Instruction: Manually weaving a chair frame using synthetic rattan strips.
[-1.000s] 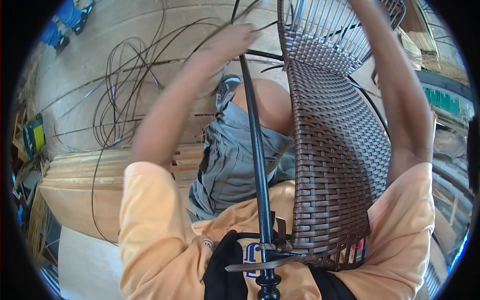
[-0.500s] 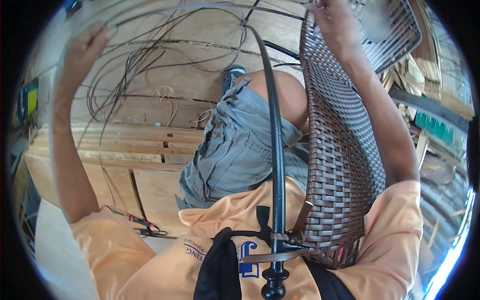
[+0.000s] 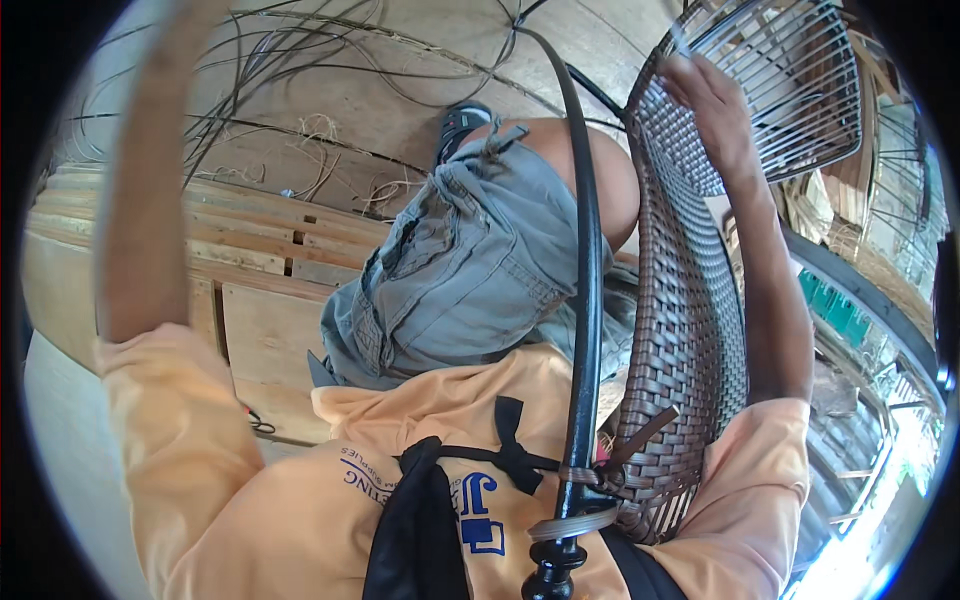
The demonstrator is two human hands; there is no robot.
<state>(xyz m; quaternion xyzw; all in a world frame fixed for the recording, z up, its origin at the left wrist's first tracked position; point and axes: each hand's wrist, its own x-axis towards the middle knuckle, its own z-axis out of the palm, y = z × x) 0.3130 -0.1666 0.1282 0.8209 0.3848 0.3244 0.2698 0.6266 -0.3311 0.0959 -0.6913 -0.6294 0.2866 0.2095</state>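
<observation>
"Woven chair (image 3: 675, 330): where is it?"

"Just right of the black bar (image 3: 584, 250)."

"And is anything gripped?"

"I cannot tell. Right hand (image 3: 708, 108) has its fingers curled near the chair's far end; left hand is out of view."

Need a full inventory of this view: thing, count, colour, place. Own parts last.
Woven flat-strip panel: one, brown, right of centre
Slatted curved section: one, dark brown, upper right, beyond the panel
Round metal bar: one, glossy black, along the panel's left side
Flat strip ends: at least two, brown, near the bar's lower end
Long thin strands: several, dark, looped on floor, upper left
Wooden boards: several, pale tan, left
Small item, kind unclear: one, red and black, by left sleeve
Shirt: one, pale orange
Shorts: one, grey-blue
Shoe: one, dark, upper centre
Right hand: one, before the slatted section
Left forearm: one, left; hand out of frame
</observation>
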